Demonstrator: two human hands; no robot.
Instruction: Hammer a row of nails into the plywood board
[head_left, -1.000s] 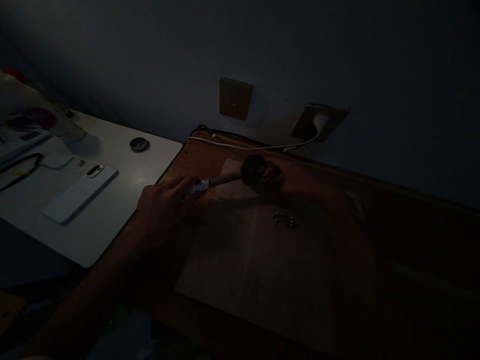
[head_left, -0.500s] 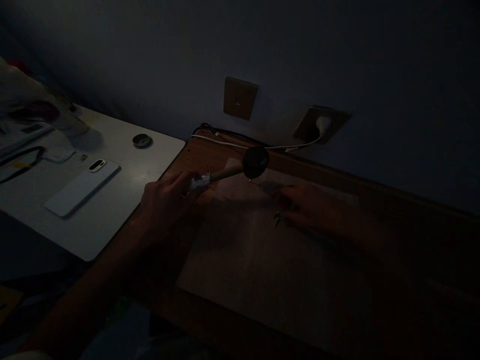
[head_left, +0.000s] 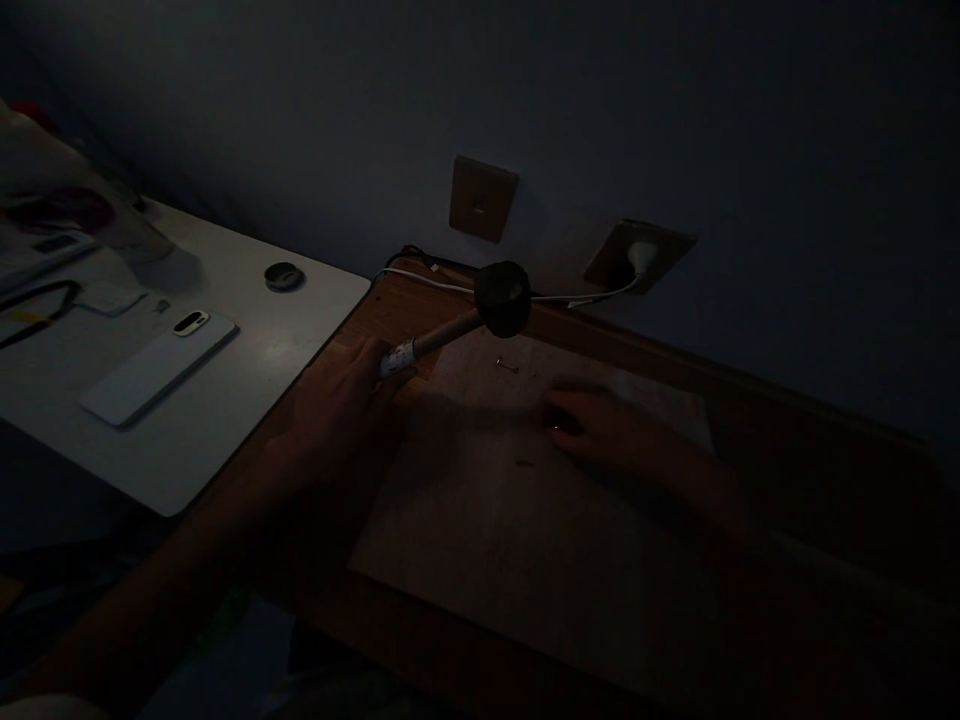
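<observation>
In dim light, my left hand (head_left: pixel 341 395) is closed round the handle of a rubber mallet (head_left: pixel 504 299). Its black head is raised above the board's back edge, and white wrapping shows on the wooden handle by my fingers. My right hand (head_left: pixel 600 425) rests low over the pale board (head_left: pixel 480 520), fingers curled together. A small glint shows inside them; what it comes from is too dark to name. Left of that hand, a thin nail-like metal piece (head_left: pixel 507 366) is on the board, and a small dark mark (head_left: pixel 525 463) shows nearer to me.
On the white table (head_left: pixel 247 400) at left are a phone (head_left: pixel 157 370), a round tin (head_left: pixel 283 277) and a bag (head_left: pixel 75 190). Cables (head_left: pixel 427 280) run along the wall to a plugged-in socket (head_left: pixel 641 255). A wall plate (head_left: pixel 484 198) is beside it.
The mallet head has risen slightly and shifted left. My right hand has closed over the small shiny metal pieces that showed at its fingertips; they no longer show on the board there.
</observation>
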